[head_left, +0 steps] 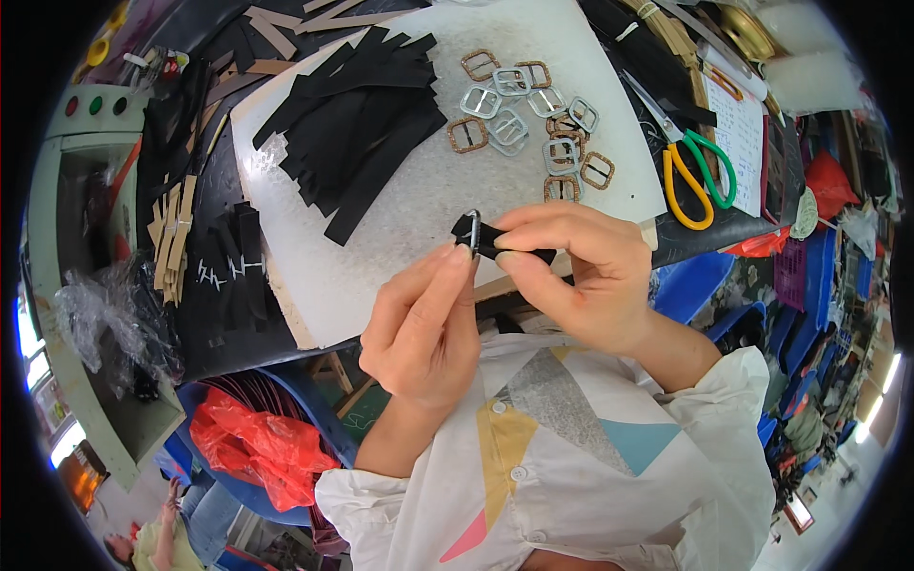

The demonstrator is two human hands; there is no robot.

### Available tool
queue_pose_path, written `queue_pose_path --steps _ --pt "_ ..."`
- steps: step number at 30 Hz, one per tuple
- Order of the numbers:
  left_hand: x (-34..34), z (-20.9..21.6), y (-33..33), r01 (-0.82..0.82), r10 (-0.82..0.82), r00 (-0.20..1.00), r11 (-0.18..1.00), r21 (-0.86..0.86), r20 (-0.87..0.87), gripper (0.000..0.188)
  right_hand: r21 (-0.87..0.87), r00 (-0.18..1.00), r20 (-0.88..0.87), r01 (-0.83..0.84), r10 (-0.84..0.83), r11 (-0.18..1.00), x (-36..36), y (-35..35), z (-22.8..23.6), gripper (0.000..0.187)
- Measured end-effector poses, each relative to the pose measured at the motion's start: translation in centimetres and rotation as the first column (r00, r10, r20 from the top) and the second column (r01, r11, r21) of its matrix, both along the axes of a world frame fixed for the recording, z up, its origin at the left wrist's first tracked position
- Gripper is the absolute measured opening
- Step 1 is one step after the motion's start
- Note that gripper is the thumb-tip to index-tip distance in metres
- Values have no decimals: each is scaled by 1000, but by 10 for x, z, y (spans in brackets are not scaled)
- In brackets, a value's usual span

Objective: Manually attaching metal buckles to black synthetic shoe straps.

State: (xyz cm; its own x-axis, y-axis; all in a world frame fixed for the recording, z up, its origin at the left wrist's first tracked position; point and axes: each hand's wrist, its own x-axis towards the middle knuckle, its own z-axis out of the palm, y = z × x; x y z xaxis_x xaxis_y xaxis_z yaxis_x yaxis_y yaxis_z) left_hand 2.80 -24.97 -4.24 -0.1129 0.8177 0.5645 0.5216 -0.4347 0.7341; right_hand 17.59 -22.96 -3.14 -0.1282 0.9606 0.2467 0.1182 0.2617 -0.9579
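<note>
My left hand (424, 328) pinches a belt buckle (475, 228) by its lower edge, seen nearly side-on. My right hand (586, 271) grips a short black strap (514, 249) between thumb and fingers. The strap runs into the buckle, and its end shows on the far side. Both hands are close together over the near edge of the white board (381, 285). Beyond them on the board lies a fanned pile of black straps (352, 114). To its right are loose square buckles, some pale like this one (509, 128), some brown speckled like this one (467, 135).
Scissors (700, 176) with yellow and green handles lie at the right. Bundled tan strips (174, 238) and tied black straps (233, 271) sit at the left. Below the table edge is a blue tub (328, 428) with a red plastic bag (257, 447). Another person (167, 542) is at the lower left.
</note>
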Motion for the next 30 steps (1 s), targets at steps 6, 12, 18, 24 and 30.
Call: queue_pose_path --steps 6,12,18,24,30 --pt "-11 10 1 183 -23 903 924 -336 429 24 -147 988 -112 -122 106 982 6 2 4 15" --pt "-40 21 16 676 -26 541 608 -416 841 29 -173 971 -207 -159 122 972 8 4 -2 13" --pt "-32 21 10 546 -69 695 698 -463 715 23 -317 954 -289 -169 74 933 6 0 0 14" --pt "-31 19 8 529 3 683 686 -498 730 18 -316 952 -280 -214 124 924 6 -1 3 14" --pt "-32 18 6 594 78 592 629 -501 802 16 -266 950 -279 -218 142 939 5 -2 -2 13"
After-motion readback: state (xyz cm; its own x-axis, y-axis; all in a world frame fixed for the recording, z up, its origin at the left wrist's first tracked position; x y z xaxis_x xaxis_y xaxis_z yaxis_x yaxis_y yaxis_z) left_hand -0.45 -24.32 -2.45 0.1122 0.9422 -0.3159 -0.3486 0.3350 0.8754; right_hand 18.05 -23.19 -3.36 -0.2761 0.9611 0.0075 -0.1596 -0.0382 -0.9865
